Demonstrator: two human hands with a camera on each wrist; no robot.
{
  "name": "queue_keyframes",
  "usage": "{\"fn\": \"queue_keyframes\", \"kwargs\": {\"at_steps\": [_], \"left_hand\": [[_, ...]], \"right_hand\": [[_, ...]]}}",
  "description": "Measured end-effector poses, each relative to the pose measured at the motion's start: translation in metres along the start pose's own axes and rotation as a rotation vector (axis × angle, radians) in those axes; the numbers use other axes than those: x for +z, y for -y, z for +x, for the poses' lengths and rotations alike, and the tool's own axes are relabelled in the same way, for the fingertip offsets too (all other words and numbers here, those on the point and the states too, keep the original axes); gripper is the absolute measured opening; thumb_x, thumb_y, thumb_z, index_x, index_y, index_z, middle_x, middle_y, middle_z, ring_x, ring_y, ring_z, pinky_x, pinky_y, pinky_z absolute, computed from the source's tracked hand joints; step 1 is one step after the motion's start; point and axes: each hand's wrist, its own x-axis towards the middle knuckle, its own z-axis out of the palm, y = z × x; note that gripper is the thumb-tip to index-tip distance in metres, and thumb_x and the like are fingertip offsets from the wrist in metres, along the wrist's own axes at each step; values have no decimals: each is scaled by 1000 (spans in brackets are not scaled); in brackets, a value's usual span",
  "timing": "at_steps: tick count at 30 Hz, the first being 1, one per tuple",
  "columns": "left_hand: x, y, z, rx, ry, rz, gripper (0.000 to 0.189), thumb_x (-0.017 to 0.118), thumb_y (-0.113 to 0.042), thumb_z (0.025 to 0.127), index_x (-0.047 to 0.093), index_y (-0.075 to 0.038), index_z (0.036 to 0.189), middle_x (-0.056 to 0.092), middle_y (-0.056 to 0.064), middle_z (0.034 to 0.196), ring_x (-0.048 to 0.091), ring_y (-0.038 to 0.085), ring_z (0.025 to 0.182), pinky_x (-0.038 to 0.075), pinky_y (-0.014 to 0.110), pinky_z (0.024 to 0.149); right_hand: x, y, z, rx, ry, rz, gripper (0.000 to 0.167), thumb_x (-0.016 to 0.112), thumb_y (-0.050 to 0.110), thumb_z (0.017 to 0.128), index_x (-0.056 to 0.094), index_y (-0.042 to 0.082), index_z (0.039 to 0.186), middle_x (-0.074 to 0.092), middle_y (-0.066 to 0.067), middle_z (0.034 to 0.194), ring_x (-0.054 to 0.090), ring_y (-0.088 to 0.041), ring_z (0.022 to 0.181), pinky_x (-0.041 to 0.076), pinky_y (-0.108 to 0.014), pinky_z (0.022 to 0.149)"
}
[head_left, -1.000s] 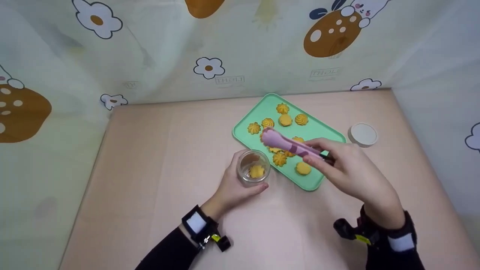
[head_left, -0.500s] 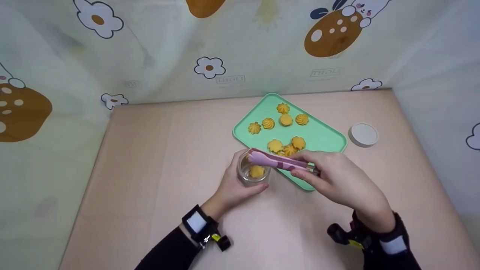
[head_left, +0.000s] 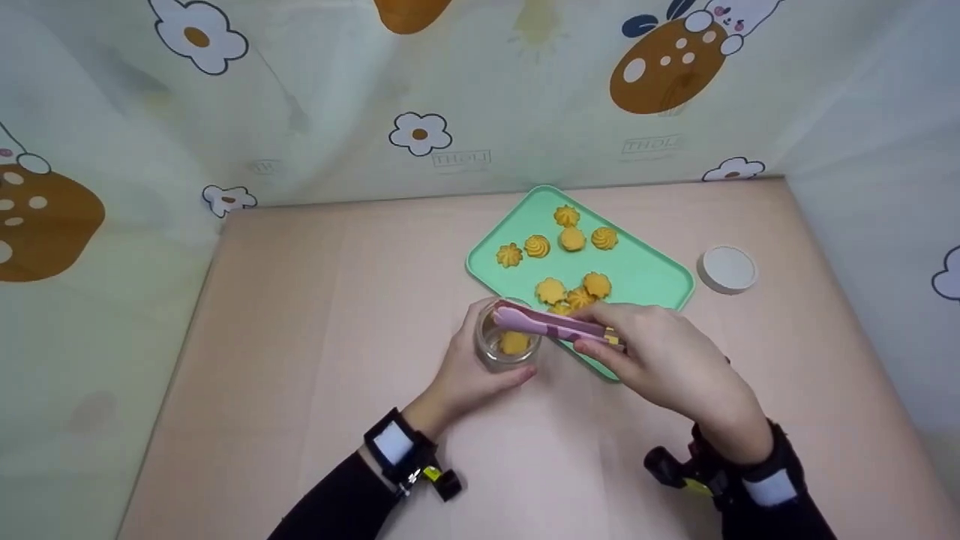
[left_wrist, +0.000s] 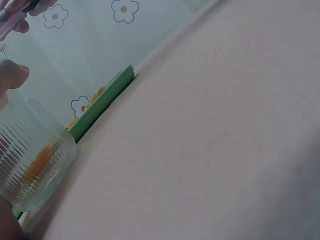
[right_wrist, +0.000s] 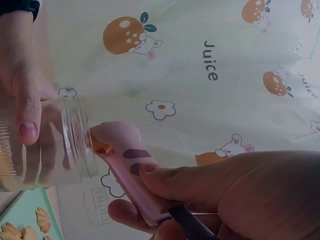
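My left hand (head_left: 465, 367) grips a ribbed clear glass jar (left_wrist: 42, 160) around its side, mouth up. One yellow cookie (head_left: 514, 343) lies at the jar's bottom. Between thumb and fingers, my right hand (head_left: 660, 360) pinches pink tongs (head_left: 551, 324). In the right wrist view the tong tips hold a cookie (right_wrist: 102, 146) right at the jar's mouth. Behind the hands, a green tray (head_left: 637, 274) carries several piped, flower-shaped cookies (head_left: 572, 238), some partly hidden by the tongs and right hand.
A round white lid (head_left: 727, 269) lies on the table (head_left: 300, 337) just right of the tray. A printed curtain (head_left: 322, 97) hangs along the table's back and sides. Cameras are strapped on both wrists.
My right hand has moved left and toward me, carrying the tongs from over the tray to the jar's mouth. The left hand and jar have stayed in place.
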Motion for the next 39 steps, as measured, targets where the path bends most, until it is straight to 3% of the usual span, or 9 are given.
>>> {"fn": "queue_keyframes", "kwargs": {"at_steps": [19,25,34,39], "left_hand": [[0,0,1,11,7,-23,97,102,-26,76,47,-19,155,65,-4,146,60,20,136,45,48,121],[-1,1,2,41,7,-13,96,102,-21,76,47,-16,155,65,-2,145,61,21,135,45,47,121],[-1,-2,1,5,12,-20,96,101,-23,78,46,-16,157,63,-3,146,60,19,135,47,47,119],[-1,-1,1,-6,8,-9,99,101,-24,77,45,-16,158,61,-3,149,58,19,138,45,48,121]], "right_hand": [[8,0,3,-23,-17,-15,23,76,28,105,77,12,123,68,9,87,56,-9,72,48,-28,62],[9,1,2,-37,-29,-23,25,76,29,105,77,12,124,73,6,94,61,-11,76,53,-32,66],[7,5,-1,-1,-9,-21,36,80,33,102,75,10,130,78,1,107,66,-12,86,59,-38,75],[3,3,-2,1,-45,5,38,78,32,104,75,9,133,79,-2,112,67,-12,86,58,-36,73]]}}
